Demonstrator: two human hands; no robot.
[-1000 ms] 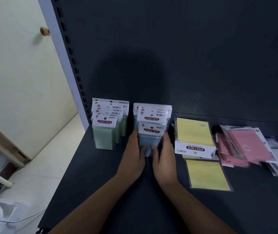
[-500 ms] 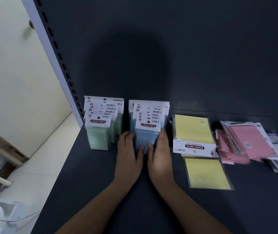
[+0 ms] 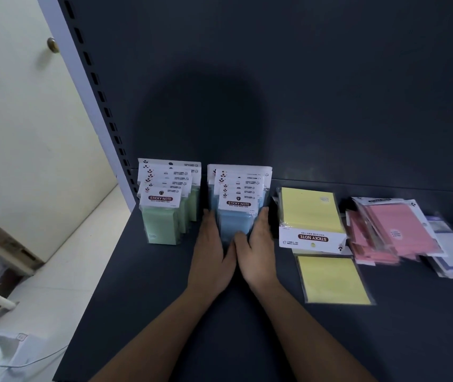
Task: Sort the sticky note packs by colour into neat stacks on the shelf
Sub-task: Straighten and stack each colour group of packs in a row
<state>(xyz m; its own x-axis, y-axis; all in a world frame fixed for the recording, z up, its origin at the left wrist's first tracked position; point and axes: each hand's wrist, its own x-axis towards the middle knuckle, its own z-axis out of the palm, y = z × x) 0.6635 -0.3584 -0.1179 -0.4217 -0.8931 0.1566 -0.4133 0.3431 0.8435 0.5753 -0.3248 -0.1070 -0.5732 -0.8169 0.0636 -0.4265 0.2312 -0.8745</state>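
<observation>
Flat left hand [image 3: 210, 257] and right hand [image 3: 259, 252] press the blue stack [image 3: 235, 219] by its sides, squarer on the shelf [image 3: 151, 285] than a second ago, so yellow packs [image 3: 309, 210] come next.

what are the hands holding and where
Neither hand grips anything: the left hand and right hand press flat against the left and right sides of the blue stack, thumbs at its front.

Upright blue packs [image 3: 237, 208], neatly stacked
</observation>
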